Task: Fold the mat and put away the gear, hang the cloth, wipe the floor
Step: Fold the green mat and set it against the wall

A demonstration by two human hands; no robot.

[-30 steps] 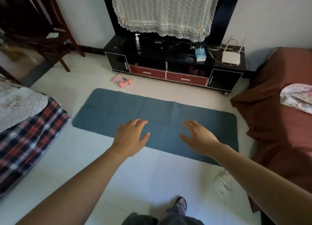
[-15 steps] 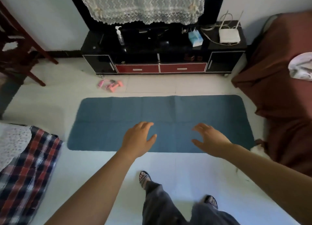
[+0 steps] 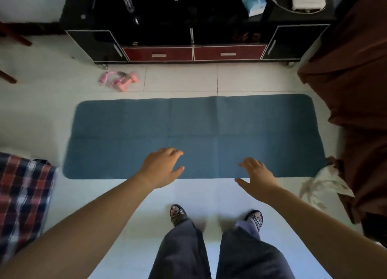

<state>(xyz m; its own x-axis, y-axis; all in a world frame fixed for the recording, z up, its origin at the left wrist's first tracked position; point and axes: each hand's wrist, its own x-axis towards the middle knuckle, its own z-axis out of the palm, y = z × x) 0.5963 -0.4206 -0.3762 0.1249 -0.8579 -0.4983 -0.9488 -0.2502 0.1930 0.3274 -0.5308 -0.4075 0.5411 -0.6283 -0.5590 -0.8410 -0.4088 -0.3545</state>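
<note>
Tiled floor (image 3: 180, 79) before a low cabinet (image 3: 194, 37). The blue mat (image 3: 209, 121) lies flat, its near edge under our spread, empty left hand (image 3: 161, 167) and right hand (image 3: 258, 179). We judge folding about to begin: next, pinch that edge.

Dim room; pale tiled floor (image 3: 180, 79) brightest toward the black cabinet (image 3: 92, 44). Wide-angle bending at frame edges; slight motion blur at trouser hems.
</note>
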